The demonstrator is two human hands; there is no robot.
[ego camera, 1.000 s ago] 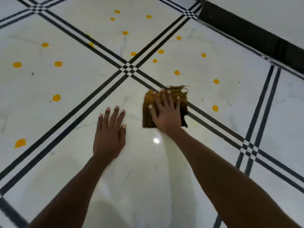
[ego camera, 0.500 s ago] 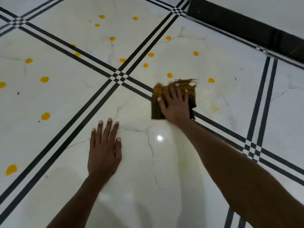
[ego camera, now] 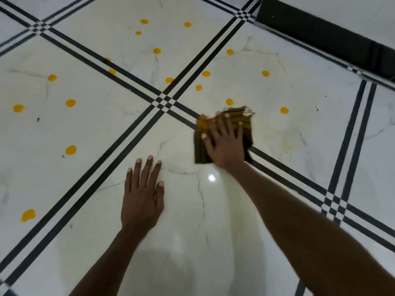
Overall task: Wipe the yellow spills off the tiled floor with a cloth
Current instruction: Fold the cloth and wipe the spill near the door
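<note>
A folded brown-and-yellow cloth (ego camera: pixel 199 146) lies on the white tiled floor (ego camera: pixel 213 221), over a black double stripe. My right hand (ego camera: pixel 225 144) presses flat on it with straight, spread fingers. My left hand (ego camera: pixel 142 195) rests flat on the bare tile to the cloth's lower left, holding nothing. Several yellow spills dot the floor: one just above the cloth (ego camera: pixel 229 101), one to its right (ego camera: pixel 284 110), others at the far left (ego camera: pixel 70 150). A faint yellow smear (ego camera: pixel 287 144) remains right of the cloth.
Black double stripes (ego camera: pixel 128 146) cross the floor diagonally and meet in a checkered joint (ego camera: pixel 164 101). A dark skirting band (ego camera: pixel 320 35) runs along the wall at the top right. A bright light reflection (ego camera: pixel 211 177) sits between my hands.
The cloth under my right hand slid right across the spill there, leaving a smear, then came back left a little. My left hand stayed planted on the tile.
</note>
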